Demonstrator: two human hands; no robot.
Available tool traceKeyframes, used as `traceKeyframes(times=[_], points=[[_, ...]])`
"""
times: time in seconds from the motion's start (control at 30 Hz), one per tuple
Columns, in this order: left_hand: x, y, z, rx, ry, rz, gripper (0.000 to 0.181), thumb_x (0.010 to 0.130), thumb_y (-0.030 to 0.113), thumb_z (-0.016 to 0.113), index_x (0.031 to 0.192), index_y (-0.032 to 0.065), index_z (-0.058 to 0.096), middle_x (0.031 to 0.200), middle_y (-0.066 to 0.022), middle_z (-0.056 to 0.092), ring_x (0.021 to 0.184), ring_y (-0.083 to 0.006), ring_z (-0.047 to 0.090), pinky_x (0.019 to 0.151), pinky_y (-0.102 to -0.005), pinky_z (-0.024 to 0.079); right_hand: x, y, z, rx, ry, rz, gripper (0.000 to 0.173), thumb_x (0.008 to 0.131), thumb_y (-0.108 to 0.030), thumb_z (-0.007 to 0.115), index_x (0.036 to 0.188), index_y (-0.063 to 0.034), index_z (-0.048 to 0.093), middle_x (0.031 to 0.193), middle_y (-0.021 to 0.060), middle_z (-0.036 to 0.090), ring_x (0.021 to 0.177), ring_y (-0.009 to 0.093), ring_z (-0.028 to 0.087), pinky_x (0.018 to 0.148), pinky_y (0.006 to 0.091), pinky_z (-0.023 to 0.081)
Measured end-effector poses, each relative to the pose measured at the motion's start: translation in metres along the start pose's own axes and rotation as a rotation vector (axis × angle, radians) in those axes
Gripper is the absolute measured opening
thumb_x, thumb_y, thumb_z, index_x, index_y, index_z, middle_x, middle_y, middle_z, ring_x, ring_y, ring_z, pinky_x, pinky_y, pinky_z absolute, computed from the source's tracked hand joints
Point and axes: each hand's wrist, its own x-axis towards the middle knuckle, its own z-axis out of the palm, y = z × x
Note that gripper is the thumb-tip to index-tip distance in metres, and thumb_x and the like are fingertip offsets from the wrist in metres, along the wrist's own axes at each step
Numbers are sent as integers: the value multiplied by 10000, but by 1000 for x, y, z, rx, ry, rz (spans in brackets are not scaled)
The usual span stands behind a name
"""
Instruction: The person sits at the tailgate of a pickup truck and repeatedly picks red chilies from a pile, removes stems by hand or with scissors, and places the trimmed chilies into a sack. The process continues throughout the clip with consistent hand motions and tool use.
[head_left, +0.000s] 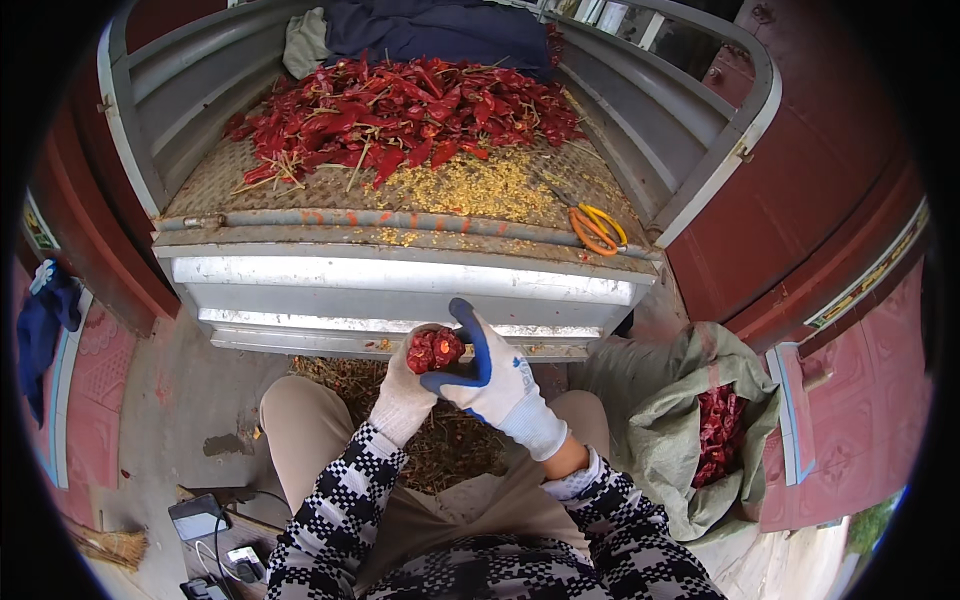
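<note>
My left hand (409, 386), in a pale knitted glove, holds a bunch of dried red chili peppers (435, 350) above my lap. Beside it my right hand (487, 367), in a white glove with blue coating, has its thumb and fingers spread around the bunch's right side; whether they touch it is hard to tell. Past the tailgate, a heap of dried red peppers with stems (420, 109) lies on the metal truck bed (217, 187). Yellow seeds (480, 184) are scattered before the heap. Scissors with orange and yellow handles (595, 229) lie at the bed's right front edge.
An open woven sack (652, 420) with red peppers (720, 435) stands at my right. Stems and debris (450, 450) lie between my knees. The metal tailgate (397, 289) hangs in front. Phones and cables rest on a wooden surface (202, 551) at lower left, near a straw broom (120, 547).
</note>
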Motion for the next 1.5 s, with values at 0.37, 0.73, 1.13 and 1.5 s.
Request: traceKeyframes(times=[0.37, 0.73, 1.13, 1.5], points=[[-25, 10, 57, 736, -241, 18, 1008, 762, -23, 698, 1524, 114, 52, 1402, -158, 385, 1236, -259, 490, 1019, -403, 462, -26, 23, -5, -25, 205, -50, 524, 722, -224, 714, 1209, -69, 596, 1002, 199, 662, 912, 364, 660, 785, 393, 547], [-21, -16, 55, -210, -293, -419, 660, 815, -77, 594, 1405, 132, 384, 1320, -157, 527, 1174, -276, 561, 941, -426, 516, -90, 69, -157, -24, 617, 133, 490, 754, -219, 694, 1196, -31, 596, 1039, 179, 665, 959, 277, 658, 843, 355, 516], [-11, -11, 26, -225, -159, -464, 661, 833, -18, 624, 1419, 95, 340, 1295, -137, 497, 1156, -257, 560, 952, -407, 493, -78, 94, -271, -1000, 537, 144, 620, 749, -349, 720, 1284, -80, 558, 1157, 178, 625, 1048, 357, 603, 902, 437, 478], [9, 28, 1, -87, 4, -400, 616, 833, 36, 650, 1378, 76, 367, 1270, -128, 529, 1129, -245, 582, 945, -401, 492, 243, -15, -104, -848, 169, -279, 949, 697, -584, 716, 1476, -199, 334, 1492, 173, 340, 1366, 349, 334, 1095, 496, 305]])
